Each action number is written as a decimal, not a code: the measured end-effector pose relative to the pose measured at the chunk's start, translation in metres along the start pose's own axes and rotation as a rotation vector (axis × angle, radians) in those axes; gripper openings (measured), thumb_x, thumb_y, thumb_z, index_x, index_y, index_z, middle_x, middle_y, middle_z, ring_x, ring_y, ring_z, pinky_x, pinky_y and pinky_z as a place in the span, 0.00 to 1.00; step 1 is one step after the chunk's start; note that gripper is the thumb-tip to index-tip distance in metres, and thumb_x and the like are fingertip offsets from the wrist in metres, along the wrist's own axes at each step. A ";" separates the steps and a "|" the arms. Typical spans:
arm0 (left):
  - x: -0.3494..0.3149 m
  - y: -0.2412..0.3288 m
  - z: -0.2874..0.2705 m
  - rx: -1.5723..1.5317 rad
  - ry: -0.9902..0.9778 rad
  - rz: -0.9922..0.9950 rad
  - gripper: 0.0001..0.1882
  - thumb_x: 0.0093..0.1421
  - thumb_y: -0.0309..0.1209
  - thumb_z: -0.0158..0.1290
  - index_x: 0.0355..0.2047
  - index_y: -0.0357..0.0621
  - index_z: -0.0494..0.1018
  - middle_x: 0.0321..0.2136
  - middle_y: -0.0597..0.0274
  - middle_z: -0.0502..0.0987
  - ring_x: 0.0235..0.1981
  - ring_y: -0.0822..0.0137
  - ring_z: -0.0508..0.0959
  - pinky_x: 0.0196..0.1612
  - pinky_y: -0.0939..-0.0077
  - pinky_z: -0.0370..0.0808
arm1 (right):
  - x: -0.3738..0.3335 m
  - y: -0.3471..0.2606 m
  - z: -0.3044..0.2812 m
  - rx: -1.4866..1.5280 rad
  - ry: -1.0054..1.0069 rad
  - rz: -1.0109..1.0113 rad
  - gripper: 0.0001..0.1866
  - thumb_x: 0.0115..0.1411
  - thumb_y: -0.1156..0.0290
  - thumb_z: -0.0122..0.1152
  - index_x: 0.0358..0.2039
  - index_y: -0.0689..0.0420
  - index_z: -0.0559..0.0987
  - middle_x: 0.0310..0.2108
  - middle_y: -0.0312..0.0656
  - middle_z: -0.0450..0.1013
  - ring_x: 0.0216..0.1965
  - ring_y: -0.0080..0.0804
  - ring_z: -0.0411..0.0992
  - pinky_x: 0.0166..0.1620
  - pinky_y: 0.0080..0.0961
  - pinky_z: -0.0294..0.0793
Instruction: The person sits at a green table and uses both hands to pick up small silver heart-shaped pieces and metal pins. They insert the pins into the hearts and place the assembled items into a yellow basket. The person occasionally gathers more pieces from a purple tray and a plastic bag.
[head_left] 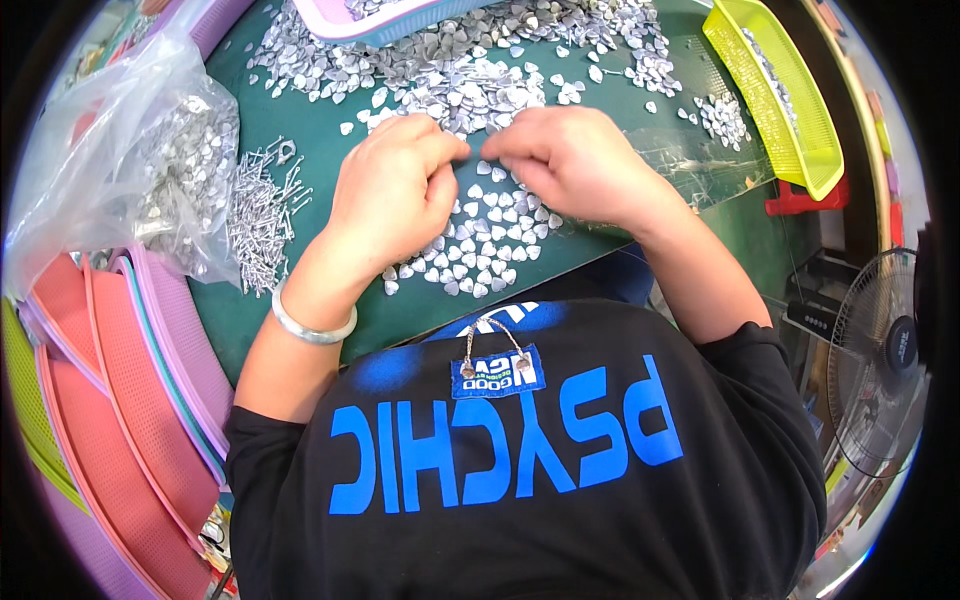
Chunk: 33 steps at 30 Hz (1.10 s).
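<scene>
My left hand (395,180), a pale bangle (313,325) on its wrist, is over the green tabletop with fingers curled and thumb drawn in. Facing it across a narrow gap is my right hand (580,160), its fingers also bent inward. Whatever lies within either hand's fingers is hidden or too small to make out. Small silver heart-shaped pieces (485,245) are spread in a loose layer on the near side of my hands. Just beyond my fingertips a dense heap of the same hearts (465,90) covers the table.
At left, a clear plastic bag (90,150) of hearts stands beside a pile of thin metal pins (262,220). Pink and purple baskets (150,370) are stacked below it. A lime-green basket (800,130) sits at the right edge, a blue-pink tray (400,30) behind, a fan (880,340) lower right.
</scene>
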<state>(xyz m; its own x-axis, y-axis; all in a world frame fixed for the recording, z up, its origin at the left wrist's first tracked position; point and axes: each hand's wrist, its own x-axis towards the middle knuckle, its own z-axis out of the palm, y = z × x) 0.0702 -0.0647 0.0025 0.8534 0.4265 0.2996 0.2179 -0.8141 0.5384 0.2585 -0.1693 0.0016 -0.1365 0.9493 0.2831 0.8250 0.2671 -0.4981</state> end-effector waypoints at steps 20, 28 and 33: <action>-0.004 -0.007 -0.002 -0.011 -0.011 0.024 0.08 0.49 0.23 0.51 0.27 0.45 0.79 0.26 0.62 0.73 0.33 0.58 0.74 0.36 0.65 0.73 | -0.002 0.002 0.002 -0.037 0.052 -0.030 0.03 0.50 0.74 0.59 0.28 0.54 0.79 0.28 0.40 0.69 0.33 0.42 0.72 0.35 0.37 0.73; -0.008 -0.009 -0.007 -0.021 -0.032 -0.005 0.06 0.49 0.23 0.50 0.26 0.43 0.77 0.25 0.61 0.73 0.33 0.57 0.75 0.36 0.64 0.73 | 0.001 -0.012 0.007 0.005 -0.027 -0.085 0.04 0.50 0.73 0.61 0.29 0.52 0.80 0.27 0.39 0.68 0.34 0.40 0.71 0.36 0.35 0.72; -0.011 -0.012 -0.007 -0.021 -0.021 -0.004 0.06 0.49 0.23 0.50 0.26 0.43 0.77 0.25 0.60 0.73 0.33 0.56 0.75 0.37 0.63 0.73 | 0.006 -0.016 0.010 -0.094 -0.065 -0.115 0.05 0.47 0.72 0.61 0.27 0.50 0.81 0.28 0.39 0.68 0.34 0.40 0.71 0.37 0.35 0.72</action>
<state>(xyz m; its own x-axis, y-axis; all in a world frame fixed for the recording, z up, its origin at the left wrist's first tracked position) 0.0556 -0.0572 -0.0017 0.8625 0.4210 0.2807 0.2116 -0.8040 0.5557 0.2392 -0.1662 0.0032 -0.2655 0.9231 0.2784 0.8494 0.3605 -0.3854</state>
